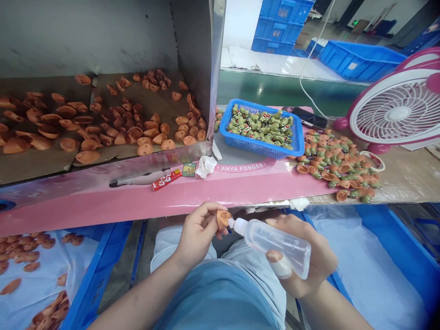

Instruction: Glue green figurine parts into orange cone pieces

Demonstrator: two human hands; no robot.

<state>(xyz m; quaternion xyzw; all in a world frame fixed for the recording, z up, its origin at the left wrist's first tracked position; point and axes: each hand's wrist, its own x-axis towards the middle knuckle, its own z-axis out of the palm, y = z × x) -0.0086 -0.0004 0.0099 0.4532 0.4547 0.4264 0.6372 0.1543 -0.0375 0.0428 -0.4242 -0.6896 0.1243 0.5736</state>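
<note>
Below the pink board [103, 201], my left hand [197, 231] pinches an orange cap [223, 217]; right hand [309, 261] grips the bottle [275, 245]. I'd squeeze gently

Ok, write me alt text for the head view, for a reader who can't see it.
The left hand pinches a small orange piece while the right hand holds a clear squeeze bottle, its nozzle at the piece. Beyond lie a pink board, a box of loose orange pieces, a blue basket of green figures, and a pink fan.
</note>
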